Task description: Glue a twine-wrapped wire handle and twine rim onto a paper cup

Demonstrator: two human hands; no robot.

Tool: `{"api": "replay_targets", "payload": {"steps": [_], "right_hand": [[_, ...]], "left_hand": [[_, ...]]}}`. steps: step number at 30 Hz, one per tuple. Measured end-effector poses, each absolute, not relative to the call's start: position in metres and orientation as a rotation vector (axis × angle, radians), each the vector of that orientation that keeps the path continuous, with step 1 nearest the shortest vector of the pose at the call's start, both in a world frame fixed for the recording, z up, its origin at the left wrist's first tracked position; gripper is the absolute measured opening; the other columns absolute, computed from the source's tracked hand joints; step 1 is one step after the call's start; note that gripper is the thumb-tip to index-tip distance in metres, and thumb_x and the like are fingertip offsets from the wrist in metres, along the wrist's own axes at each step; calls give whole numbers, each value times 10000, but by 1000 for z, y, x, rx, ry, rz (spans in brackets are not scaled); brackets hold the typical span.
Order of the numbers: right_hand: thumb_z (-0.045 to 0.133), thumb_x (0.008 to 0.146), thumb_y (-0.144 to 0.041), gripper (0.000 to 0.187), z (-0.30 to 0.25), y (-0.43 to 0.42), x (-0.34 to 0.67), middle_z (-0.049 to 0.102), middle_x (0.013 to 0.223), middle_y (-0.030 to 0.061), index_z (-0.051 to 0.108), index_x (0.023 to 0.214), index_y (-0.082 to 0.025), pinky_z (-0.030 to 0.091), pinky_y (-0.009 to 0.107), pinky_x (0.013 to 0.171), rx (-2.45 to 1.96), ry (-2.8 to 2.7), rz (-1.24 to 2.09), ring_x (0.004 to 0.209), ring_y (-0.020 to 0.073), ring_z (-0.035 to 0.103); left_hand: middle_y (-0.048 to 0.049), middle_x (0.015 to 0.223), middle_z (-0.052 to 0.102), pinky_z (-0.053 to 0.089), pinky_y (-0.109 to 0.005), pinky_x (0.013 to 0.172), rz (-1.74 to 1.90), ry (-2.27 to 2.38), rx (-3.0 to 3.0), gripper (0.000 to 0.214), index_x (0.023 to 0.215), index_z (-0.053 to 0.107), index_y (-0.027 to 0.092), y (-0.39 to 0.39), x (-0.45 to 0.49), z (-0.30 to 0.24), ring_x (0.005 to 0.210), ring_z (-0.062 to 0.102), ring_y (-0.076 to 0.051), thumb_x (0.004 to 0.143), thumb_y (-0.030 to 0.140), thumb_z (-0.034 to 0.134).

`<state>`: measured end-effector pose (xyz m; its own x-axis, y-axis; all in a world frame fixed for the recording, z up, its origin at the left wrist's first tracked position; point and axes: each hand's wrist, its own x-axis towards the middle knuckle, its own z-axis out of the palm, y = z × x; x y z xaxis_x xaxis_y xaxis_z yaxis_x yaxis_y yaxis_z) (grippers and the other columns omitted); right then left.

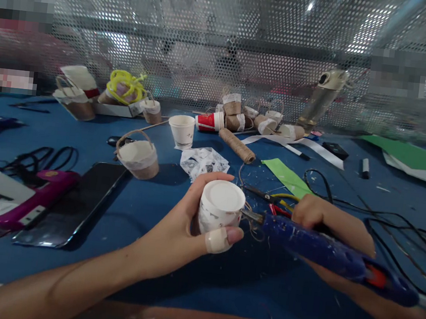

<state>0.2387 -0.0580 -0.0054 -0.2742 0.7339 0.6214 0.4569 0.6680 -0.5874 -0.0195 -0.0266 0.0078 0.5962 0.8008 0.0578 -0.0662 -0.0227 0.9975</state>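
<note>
Wrapped around a white paper cup (220, 206), my left hand (191, 218) holds it bottom up above the table; the thumb bears a bandage. My right hand (315, 216) grips a blue hot glue gun (313, 249), fingers partly hidden behind its body. The gun's metal nozzle is at the cup's right side, touching or very close to it. Behind the gun lie scissors (261, 192) and a pale green paper strip (285, 176). Beyond the cup are crumpled white lace (205, 161) and a roll of brown twine (237, 146).
Left on the blue table (109, 275) are a phone (74, 206), a magenta tool (37, 197) and a twine-handled cup basket (138, 157). A paper cup (181, 131), a red cup (209, 122) and several small baskets stand farther back. Black cables (393, 219) run at right; a perforated metal screen (195, 41) rises behind.
</note>
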Motion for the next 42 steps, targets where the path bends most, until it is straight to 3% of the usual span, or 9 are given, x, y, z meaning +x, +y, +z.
{"api": "replay_targets", "payload": {"steps": [11, 21, 42], "right_hand": [[626, 741, -58, 242, -6, -62, 241, 518, 695, -31, 452, 717, -225, 421, 286, 580, -923, -1963, 302, 624, 128, 525], [605, 770, -18, 264, -7, -61, 239, 500, 676, -37, 444, 701, -216, 408, 274, 558, -911, -1948, 280, 603, 119, 520], [588, 806, -8, 293, -6, -64, 237, 468, 660, -35, 424, 678, -214, 387, 284, 551, -964, -1896, 233, 587, 122, 493]], "left_hand": [[-1, 1049, 558, 465, -268, 835, 750, 719, 1535, 568, 1334, 340, 350, -26, -21, 5, 916, 549, -152, 889, 373, 692], [16, 1028, 563, 456, -237, 827, 797, 709, 1546, 558, 1327, 347, 346, -28, -20, 5, 894, 545, -127, 893, 351, 696], [-36, 1145, 564, 462, -332, 884, 781, 756, 1631, 538, 1322, 348, 332, -27, -24, 2, 1004, 566, -205, 898, 388, 674]]}}
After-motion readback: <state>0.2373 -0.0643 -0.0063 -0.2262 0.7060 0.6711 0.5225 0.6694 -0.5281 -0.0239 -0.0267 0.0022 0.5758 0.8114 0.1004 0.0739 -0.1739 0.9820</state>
